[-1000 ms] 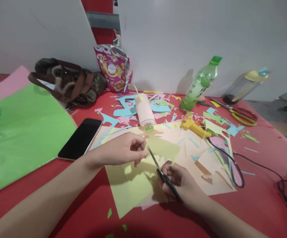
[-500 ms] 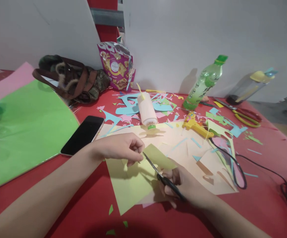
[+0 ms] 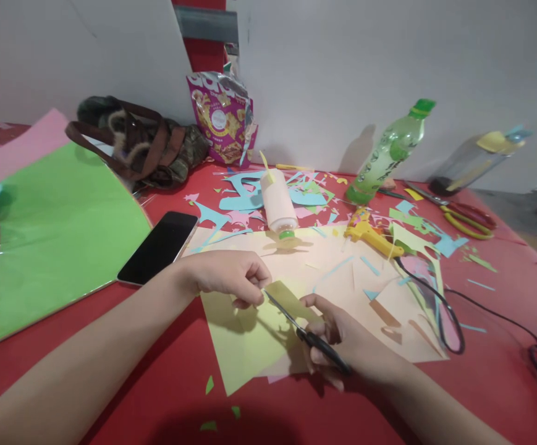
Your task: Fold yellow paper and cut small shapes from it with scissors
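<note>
My left hand [image 3: 228, 277] pinches the edge of a small yellow-green paper piece [image 3: 289, 296] just above the table. My right hand [image 3: 342, 343] grips black scissors [image 3: 303, 330], whose blades point up-left into that piece, close to my left fingertips. Under both hands lies a larger yellow-green sheet [image 3: 245, 346] on top of a peach sheet [image 3: 342, 272].
A black phone [image 3: 159, 247], a green sheet [image 3: 59, 228], a brown bag [image 3: 133, 142] and a snack pouch [image 3: 224, 120] are at the left and back. A glue bottle [image 3: 278, 204], green drink bottle [image 3: 389, 151], yellow glue gun [image 3: 372, 235] with black cord, red-yellow scissors [image 3: 463, 216] and paper scraps lie beyond.
The paper piece has come lower and smaller in my left hand's pinch. The scissor blades have moved further into it, toward my left fingertips.
</note>
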The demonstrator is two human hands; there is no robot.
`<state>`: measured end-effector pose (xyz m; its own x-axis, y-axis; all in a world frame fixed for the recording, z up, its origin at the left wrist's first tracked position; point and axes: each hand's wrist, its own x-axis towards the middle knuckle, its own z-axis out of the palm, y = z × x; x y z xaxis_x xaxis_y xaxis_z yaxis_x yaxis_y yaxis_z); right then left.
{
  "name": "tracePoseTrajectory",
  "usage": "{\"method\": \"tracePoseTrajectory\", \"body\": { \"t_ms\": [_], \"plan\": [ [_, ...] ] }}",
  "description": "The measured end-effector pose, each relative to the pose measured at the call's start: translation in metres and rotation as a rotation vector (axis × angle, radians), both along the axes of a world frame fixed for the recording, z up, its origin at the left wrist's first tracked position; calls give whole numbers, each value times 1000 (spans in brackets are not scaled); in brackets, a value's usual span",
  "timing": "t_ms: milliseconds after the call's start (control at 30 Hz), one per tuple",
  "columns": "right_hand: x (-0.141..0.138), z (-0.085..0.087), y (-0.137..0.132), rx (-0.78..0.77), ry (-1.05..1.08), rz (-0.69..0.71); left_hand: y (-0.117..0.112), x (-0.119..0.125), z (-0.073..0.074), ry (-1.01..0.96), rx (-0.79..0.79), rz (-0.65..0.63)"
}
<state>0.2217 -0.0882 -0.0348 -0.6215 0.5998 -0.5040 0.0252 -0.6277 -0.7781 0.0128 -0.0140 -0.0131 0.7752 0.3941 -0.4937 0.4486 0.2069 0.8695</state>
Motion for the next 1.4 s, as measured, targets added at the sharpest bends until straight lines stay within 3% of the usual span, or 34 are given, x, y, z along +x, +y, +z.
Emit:
{"method": "tracePoseTrajectory", "body": {
  "t_ms": [400,833,1067,1267,1400],
  "plan": [
    [3,1,-3,92,-86,19,-2,3,-3,-2,57,-51],
    [4,1,1,123,-10,85,-5,7,-5,-46,-42,-46],
    [5,-11,1,190,107,-155,-4,10,-7,-136,45,114],
    [3,-10,3,275,113,-531,-11,23,-4,-39,248,284],
    [1,-10,3,414,17,-648,-22,36,-6,-17,245,338]
  ]
}}
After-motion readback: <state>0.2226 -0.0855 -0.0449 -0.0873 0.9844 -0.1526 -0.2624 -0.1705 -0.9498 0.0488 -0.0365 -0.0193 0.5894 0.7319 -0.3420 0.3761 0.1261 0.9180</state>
